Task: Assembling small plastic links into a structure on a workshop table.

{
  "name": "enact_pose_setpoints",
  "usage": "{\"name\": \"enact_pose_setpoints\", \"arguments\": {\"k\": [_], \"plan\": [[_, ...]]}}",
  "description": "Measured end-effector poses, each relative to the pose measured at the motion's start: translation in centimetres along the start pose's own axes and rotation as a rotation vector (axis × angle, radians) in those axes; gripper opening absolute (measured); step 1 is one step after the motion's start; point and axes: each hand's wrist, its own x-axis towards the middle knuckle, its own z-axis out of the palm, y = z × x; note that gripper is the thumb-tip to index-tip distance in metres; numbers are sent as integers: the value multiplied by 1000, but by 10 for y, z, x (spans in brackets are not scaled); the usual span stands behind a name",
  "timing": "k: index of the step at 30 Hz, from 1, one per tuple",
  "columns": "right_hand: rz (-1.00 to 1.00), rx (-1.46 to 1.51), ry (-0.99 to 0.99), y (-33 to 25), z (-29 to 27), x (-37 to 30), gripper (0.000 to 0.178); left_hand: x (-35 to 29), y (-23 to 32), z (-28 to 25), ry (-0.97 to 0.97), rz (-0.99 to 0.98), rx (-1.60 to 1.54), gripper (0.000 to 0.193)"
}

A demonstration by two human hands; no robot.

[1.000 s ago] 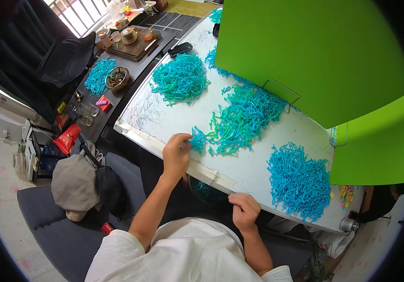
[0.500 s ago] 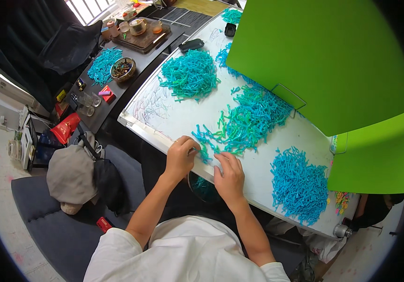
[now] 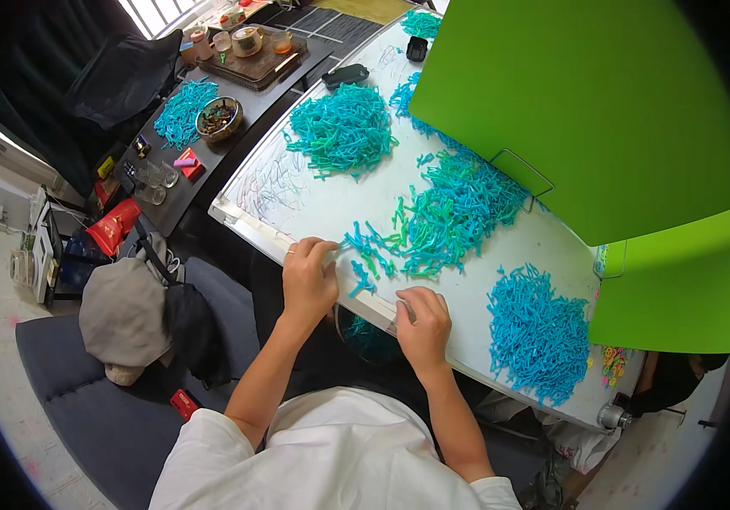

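Note:
Both hands are at the near edge of a white tabletop (image 3: 331, 200). My left hand (image 3: 308, 276) is over the edge with its fingers bent and the thumb apart from them; I see nothing held. Just beyond its fingertips lie several loose blue and green plastic pieces (image 3: 365, 255), small and stick-like. My right hand (image 3: 424, 327) is to the right of these pieces, fingers curled and thumb apart, with nothing visible between them. A mixed blue-green heap (image 3: 458, 212) spreads out beyond the loose pieces.
A teal heap (image 3: 344, 129) sits at the far left of the tabletop, a blue heap (image 3: 539, 336) at the right. Green panels (image 3: 577, 110) overhang the right side. A dark side table (image 3: 250, 140) holds a bowl (image 3: 219, 119) and a tray (image 3: 254, 72). A dark sofa (image 3: 127, 416) stands at left.
My hands have drawn apart and back from the loose pieces, the left hand to the left and the right hand slightly right. The loose pieces between them are now more exposed.

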Motion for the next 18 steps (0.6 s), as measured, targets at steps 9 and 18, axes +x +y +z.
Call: {"name": "enact_pose_setpoints", "arguments": {"k": [9, 18], "plan": [[8, -29, -75, -25, 31, 16, 21, -12, -3, -3, -7, -59, -246, 30], [77, 42, -122, -11, 14, 6, 17, -23, 30, -6, -110, 44, 7, 39]]}}
